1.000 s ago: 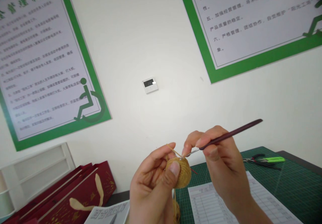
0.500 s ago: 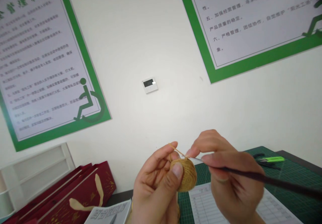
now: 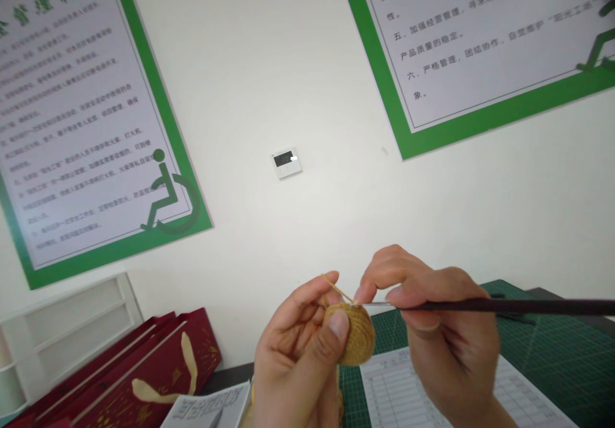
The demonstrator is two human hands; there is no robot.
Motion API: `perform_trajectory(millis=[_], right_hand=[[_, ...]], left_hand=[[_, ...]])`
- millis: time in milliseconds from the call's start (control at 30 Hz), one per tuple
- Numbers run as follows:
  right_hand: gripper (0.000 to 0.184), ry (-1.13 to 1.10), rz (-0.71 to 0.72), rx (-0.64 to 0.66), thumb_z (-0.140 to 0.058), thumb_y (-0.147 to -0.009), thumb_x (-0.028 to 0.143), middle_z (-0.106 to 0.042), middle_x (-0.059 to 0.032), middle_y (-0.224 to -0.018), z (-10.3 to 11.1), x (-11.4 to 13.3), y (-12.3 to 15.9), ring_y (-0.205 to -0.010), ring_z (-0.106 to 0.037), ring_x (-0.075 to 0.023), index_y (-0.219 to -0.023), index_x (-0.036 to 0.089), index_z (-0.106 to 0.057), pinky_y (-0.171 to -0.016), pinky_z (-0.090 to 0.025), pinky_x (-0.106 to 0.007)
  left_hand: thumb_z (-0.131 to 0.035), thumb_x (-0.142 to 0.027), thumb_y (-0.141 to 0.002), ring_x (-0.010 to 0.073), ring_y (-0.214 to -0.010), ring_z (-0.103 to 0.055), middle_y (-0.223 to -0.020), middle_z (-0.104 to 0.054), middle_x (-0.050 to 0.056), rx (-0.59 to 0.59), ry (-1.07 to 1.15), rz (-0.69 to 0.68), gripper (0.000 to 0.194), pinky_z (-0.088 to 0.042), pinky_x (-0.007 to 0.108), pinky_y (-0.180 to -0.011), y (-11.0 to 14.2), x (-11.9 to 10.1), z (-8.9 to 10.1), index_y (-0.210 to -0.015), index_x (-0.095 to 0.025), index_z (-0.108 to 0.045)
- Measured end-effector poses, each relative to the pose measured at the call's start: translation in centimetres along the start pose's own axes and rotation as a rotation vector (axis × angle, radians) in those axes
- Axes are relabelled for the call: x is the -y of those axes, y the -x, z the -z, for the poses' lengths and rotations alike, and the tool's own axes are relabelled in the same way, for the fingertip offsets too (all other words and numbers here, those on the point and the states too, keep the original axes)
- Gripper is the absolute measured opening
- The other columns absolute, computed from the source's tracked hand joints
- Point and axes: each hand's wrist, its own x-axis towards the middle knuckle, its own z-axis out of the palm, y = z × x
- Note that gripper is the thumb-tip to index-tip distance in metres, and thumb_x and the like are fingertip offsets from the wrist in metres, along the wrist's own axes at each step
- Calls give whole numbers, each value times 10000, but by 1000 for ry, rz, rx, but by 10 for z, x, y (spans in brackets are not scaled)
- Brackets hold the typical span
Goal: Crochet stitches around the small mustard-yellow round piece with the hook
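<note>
A rounded mustard-yellow crochet piece [image 3: 359, 337] is pinched under the thumb of my left hand [image 3: 300, 351]. A strand of yarn [image 3: 339, 289] runs from my raised left index finger to the top edge of the piece. My right hand [image 3: 446, 332] grips a crochet hook [image 3: 542, 306] with a dark handle, which points out to the right, nearly level. The hook's metal shaft meets the top edge of the piece, beside my right index fingertip; its very tip is hidden. More yellow yarn [image 3: 341, 402] shows partly behind my left wrist.
A green cutting mat [image 3: 552, 364] covers the table, with a printed sheet [image 3: 387, 383] on it. Dark-handled pliers lie mostly hidden behind the hook. Dark red gift bags [image 3: 177, 364] and a booklet [image 3: 206, 409] are at left. Green-framed posters [image 3: 168, 146] hang on the wall.
Both hands and the crochet piece have shifted slightly right. The hook's handle has swung from pointing up-right, through down-right, to nearly level. The hook stays at the top edge.
</note>
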Motion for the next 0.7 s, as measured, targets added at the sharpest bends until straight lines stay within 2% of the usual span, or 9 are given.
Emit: perform_trajectory(millis=[100, 200, 333, 467, 567, 633, 700], right_hand=[[122, 71, 70, 51, -555, -982, 193, -742, -62, -913, 3, 1, 0, -774, -685, -206, -1070, 206, -638, -728, -520, -449], [156, 189, 199, 121, -530, -982, 164, -731, -84, -988, 3, 2, 0, -821, -686, -203, -1109, 185, -619, -737, -527, -446], [143, 327, 302, 100, -510, -977, 120, -704, -85, -1001, 0, 4, 2, -813, -665, -179, -1070, 164, -610, -708, -525, -415], [148, 404, 315, 85, -534, -946, 71, -691, -79, -1002, -2, 5, 5, -821, -649, -173, -1043, 147, -615, -702, -516, -408], [174, 356, 312, 85, -517, -968, 91, -689, -82, -1018, -4, 3, 7, -831, -639, -175, -1095, 145, -623, -711, -521, -412], [181, 270, 234, 16, -532, -962, 101, -685, -68, -987, -8, -1, 9, -839, -631, -182, -1095, 166, -637, -718, -523, -415], [155, 156, 96, -75, -568, -942, 116, -656, -44, -906, -11, -7, 10, -828, -618, -187, -1047, 188, -658, -702, -515, -401]], left_hand=[[-943, -208, -575, 153, -766, -654, -807, -734, 61, 5, 9, 15, 357, -540, 194, -694, 0, 0, 0, -919, -197, -848], [-945, -199, -569, 155, -771, -658, -819, -735, 63, 6, 20, 46, 367, -539, 202, -699, 1, -2, -1, -922, -204, -848], [-942, -204, -579, 161, -772, -648, -821, -730, 64, 31, 44, 74, 371, -536, 222, -704, 3, -4, -1, -937, -204, -846], [-948, -212, -572, 143, -731, -646, -812, -723, 57, 53, 40, 86, 375, -544, 198, -674, 3, -4, -1, -934, -204, -847], [-955, -217, -567, 143, -752, -668, -811, -743, 65, 51, 38, 77, 380, -548, 182, -701, 2, -4, -2, -931, -208, -849], [-957, -211, -565, 145, -765, -678, -817, -757, 71, 41, 48, 58, 384, -547, 176, -708, 3, -3, -3, -934, -207, -849], [-957, -202, -563, 149, -762, -682, -811, -760, 69, 30, 64, 36, 396, -550, 181, -705, 3, -2, -5, -944, -201, -848]])
